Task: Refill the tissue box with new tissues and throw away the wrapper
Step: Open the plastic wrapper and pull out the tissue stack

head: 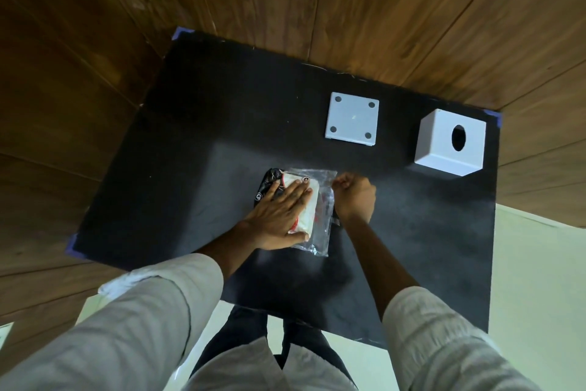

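I am seeing the tissue pack [304, 200] lying on the table [190, 168] near its middle, my left hand [279, 216] lying flat on it, my right hand [355, 197] just beside it; behind, the base plate [352, 119] is sitting left of the tissue box [450, 142]

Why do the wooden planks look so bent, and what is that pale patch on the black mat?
Head view: the wide-angle lens bows the wooden planks near the edges; the pale patch is light falling on the black mat, with the far part in shade; glare shines off the clear wrapper under the left hand; the white tissue box cover stays sharp.
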